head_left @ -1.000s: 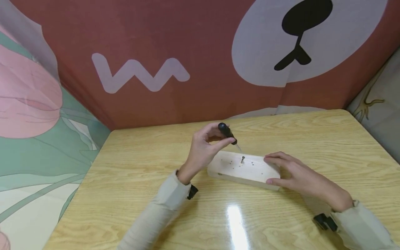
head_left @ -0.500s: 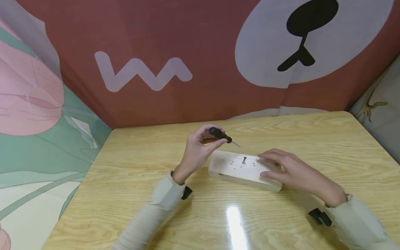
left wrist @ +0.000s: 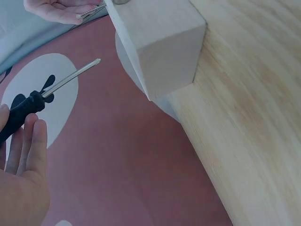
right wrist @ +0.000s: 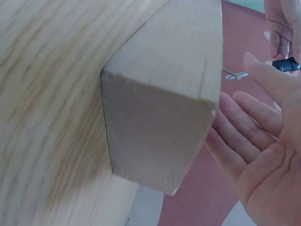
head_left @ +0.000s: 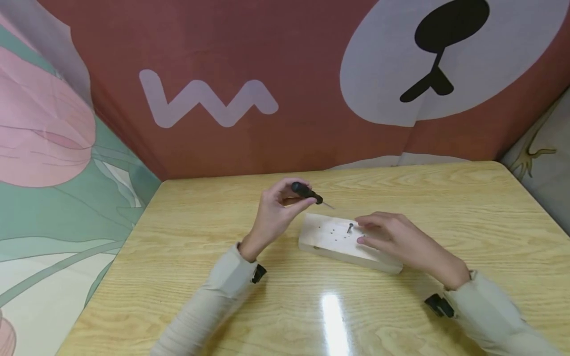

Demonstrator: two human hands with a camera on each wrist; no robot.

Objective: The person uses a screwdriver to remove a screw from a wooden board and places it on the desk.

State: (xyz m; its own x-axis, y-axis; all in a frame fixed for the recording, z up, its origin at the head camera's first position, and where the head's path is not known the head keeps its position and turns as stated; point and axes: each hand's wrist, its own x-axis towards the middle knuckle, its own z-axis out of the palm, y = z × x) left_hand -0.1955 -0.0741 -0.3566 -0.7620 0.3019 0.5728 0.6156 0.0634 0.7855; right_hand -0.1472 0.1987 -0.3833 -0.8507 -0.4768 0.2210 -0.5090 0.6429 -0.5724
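Observation:
My left hand (head_left: 275,211) grips a screwdriver (head_left: 307,192) by its black handle. Its bare metal shaft (left wrist: 71,79) points right, and the tip is clear of the screw. A pale wooden block (head_left: 318,236) lies on the table, with small holes in its top. One screw (head_left: 350,228) stands up from that top, slightly tilted, most of its shank exposed. Over the block's right part hovers my right hand (head_left: 403,238), thumb and fingers apart, fingertips close to the screw. In the right wrist view its fingers (right wrist: 251,125) extend loosely beside the block; whether they touch it I cannot tell.
The wood-grain table (head_left: 200,257) spreads around the block on all sides. Behind it rises a red-brown cloth backdrop (head_left: 249,153) with a printed bear snout, and a floral cloth (head_left: 49,217) hangs at the left. Black wrist devices (head_left: 440,305) sit at both sleeves.
The screwdriver has swung away from the screw, up and to the left, with my left hand. My right hand has let go of the block's right end and moved left towards the screw.

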